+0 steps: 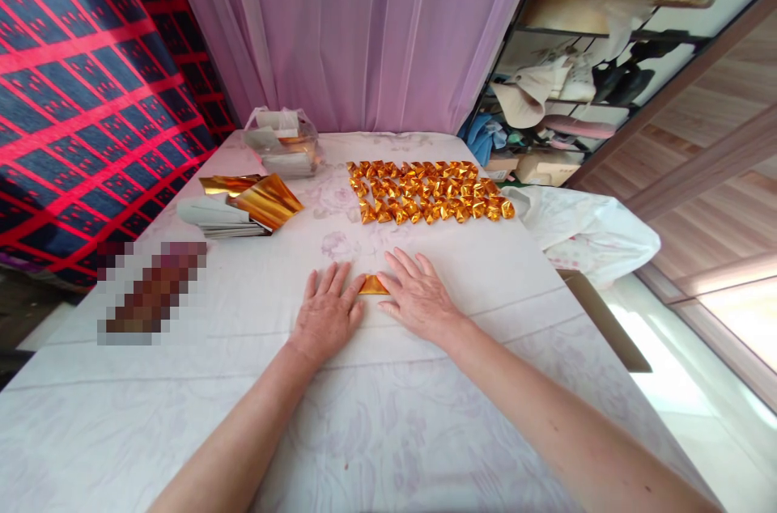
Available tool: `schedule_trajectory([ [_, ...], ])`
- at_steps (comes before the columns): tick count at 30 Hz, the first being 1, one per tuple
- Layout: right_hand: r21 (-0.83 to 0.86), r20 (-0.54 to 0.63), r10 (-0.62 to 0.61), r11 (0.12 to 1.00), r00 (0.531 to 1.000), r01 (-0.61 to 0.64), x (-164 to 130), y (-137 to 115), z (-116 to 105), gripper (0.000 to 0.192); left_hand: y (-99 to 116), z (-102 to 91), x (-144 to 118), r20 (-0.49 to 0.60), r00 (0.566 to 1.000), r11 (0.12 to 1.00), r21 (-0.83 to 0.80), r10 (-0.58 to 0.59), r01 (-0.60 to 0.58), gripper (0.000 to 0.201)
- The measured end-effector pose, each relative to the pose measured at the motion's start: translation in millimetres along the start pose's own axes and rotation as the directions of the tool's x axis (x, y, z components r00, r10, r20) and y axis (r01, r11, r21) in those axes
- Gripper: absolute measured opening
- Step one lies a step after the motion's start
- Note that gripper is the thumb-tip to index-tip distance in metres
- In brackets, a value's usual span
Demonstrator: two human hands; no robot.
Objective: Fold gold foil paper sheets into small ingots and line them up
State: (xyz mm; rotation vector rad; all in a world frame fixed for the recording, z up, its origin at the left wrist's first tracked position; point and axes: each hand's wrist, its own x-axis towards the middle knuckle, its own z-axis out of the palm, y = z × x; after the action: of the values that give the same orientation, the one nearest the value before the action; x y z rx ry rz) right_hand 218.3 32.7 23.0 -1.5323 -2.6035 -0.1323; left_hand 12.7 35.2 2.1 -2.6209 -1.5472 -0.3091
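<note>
A small folded piece of gold foil paper (372,286) lies flat on the white floral tablecloth (376,416). My left hand (324,312) rests palm down with its fingertips touching the paper's left edge. My right hand (418,294) lies palm down on the paper's right side, fingers spread, pressing it to the table. Farther back, several rows of finished folded gold pieces (428,191) are laid out. A stack of unfolded gold and white foil sheets (239,205) sits at the left.
A clear plastic bag with more paper (282,142) stands at the back left. A white plastic bag (586,231) hangs off the table's right edge. Pink curtain behind, cluttered shelves (571,84) at the right, red patterned cloth at the left.
</note>
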Motion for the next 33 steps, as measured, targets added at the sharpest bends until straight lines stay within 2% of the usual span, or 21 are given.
schedule_trajectory([
  [4,0.015,0.002,0.02,1.0,1.0,-0.02,-5,-2,-2,0.053,1,-2.1,1,0.036,0.999,1.0,0.007,-0.006,0.006,0.046],
  [10,0.035,0.021,0.139,0.99,0.99,-0.14,-27,-5,5,0.05,0,-2.0,1,0.056,0.998,1.0,0.0,-0.008,0.008,0.047],
  [14,0.067,0.006,0.15,0.986,0.989,-0.15,-25,-5,3,0.043,0,-1.8,2,0.093,0.995,1.0,-0.008,-0.022,0.023,0.047],
  [16,0.125,-0.031,0.157,0.98,0.987,-0.152,-19,-6,-1,0.034,0,-2.3,2,0.11,0.994,1.0,-0.002,-0.026,0.026,0.048],
  [18,0.241,-0.082,0.227,0.949,0.971,-0.202,-10,-8,-3,0.028,1,-2.9,2,0.12,0.992,1.0,0.004,-0.031,0.031,0.048],
  [22,0.462,-0.079,0.323,0.85,0.943,-0.253,8,-16,3,0.021,1,-3.9,3,0.137,0.99,1.0,0.004,-0.031,0.031,0.048],
  [26,0.504,-0.034,0.353,0.814,0.935,-0.289,16,-19,15,0.012,0,-1.8,2,0.106,0.994,0.998,-0.049,-0.029,0.035,0.048],
  [29,0.508,-0.035,0.378,0.804,0.925,-0.309,16,-19,20,0.009,-5,1.2,0,0.045,0.998,0.983,-0.178,-0.037,0.044,0.046],
  [33,0.509,-0.044,0.387,0.802,0.921,-0.312,15,-20,22,0.009,-13,3.8,1,0.003,0.998,0.96,-0.274,-0.063,0.062,0.032],
])
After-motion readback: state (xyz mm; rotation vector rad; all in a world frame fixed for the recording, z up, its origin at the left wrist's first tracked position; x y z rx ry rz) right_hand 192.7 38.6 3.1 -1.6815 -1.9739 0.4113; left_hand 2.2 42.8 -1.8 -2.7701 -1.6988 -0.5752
